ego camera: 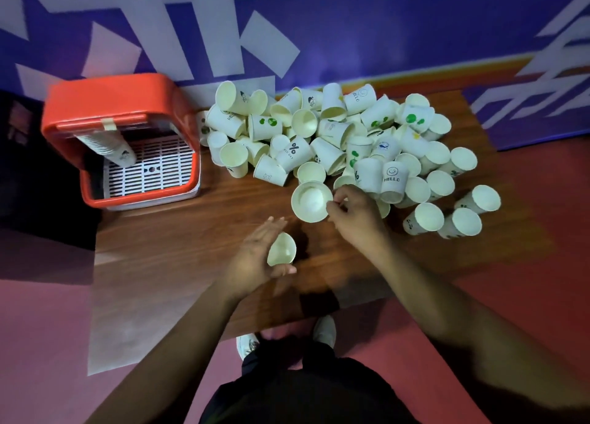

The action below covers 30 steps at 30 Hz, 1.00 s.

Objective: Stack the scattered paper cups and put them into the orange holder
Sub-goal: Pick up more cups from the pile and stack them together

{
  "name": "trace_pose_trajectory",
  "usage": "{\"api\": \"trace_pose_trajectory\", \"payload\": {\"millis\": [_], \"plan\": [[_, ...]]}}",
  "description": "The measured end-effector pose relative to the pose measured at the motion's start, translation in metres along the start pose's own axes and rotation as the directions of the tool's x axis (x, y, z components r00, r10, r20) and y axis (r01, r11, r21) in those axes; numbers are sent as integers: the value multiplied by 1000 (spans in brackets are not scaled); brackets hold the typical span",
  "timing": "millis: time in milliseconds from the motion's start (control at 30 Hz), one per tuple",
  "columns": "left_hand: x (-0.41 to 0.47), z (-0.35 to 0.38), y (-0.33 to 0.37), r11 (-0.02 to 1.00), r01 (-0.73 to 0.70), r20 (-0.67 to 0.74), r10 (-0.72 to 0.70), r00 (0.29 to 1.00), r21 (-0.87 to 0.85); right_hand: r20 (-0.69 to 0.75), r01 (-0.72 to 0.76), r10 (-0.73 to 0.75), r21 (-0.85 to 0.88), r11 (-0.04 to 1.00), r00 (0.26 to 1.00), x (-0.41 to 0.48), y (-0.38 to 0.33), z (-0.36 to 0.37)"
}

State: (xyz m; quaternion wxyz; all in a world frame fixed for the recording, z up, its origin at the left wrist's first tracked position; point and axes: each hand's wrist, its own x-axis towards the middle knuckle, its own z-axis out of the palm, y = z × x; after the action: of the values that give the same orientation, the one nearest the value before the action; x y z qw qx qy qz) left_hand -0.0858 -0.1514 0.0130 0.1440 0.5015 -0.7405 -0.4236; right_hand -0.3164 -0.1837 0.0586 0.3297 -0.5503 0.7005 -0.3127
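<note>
1. Wooden desk [191, 225] fills mid-frame.
2. Cup pile [351, 136] sprawls upper right.
3. Orange holder [105, 98], upper left, contains a stack [107, 142].
4. Right hand [354, 213] fingers pinch the upper cup [311, 201] by its rim, centre.
5. Left hand [255, 257] thumb and fingers clasp the lower cup [281, 248].

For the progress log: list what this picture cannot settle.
Head view only.
1. Stack in holder: count unreadable, rims too small and the holder's top covers part.
2. Pile: lower cups hidden by upper ones.
3. Cup in left hand: one or several nested, palm hides its wall.
</note>
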Motion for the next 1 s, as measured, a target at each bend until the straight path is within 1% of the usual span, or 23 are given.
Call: {"api": "trace_pose_trajectory", "payload": {"millis": [67,133,200,300,400,467,600,767,800,867,1000], "plan": [[-6,-12,10,994,5,-69,-12,998,-109,55,-21,21,5,1000,998,-8,-10,-5],[-13,-26,20,970,-38,-146,2,989,-242,149,-33,30,20,999,988,-18,-22,-8],[-20,-36,28,937,-82,-164,27,986,-340,250,-34,19,53,998,968,-28,-32,-5],[-27,-42,30,917,-107,-155,50,987,-384,305,-19,3,50,999,952,-37,-41,4],[-32,-40,19,903,-65,-147,2,989,-425,326,-53,21,91,994,945,-40,-41,14],[-35,-36,10,907,-36,-147,-28,989,-419,354,-45,0,119,992,935,-43,-38,21],[-36,-28,2,923,-20,-152,-42,988,-385,386,-3,-38,104,995,922,-48,-22,36],[-31,-14,-4,926,9,-124,-60,990,-378,418,-40,2,82,996,909,-51,-1,46],[-31,-12,-6,933,20,-120,-68,991,-361,431,-46,13,66,997,902,-51,2,46],[-28,-7,-10,948,39,-115,-79,990,-315,454,-9,15,-15,1000,891,-53,9,47],[-26,1,-24,971,77,-76,-97,992,-228,446,140,-40,-193,971,894,-55,22,53]]}}
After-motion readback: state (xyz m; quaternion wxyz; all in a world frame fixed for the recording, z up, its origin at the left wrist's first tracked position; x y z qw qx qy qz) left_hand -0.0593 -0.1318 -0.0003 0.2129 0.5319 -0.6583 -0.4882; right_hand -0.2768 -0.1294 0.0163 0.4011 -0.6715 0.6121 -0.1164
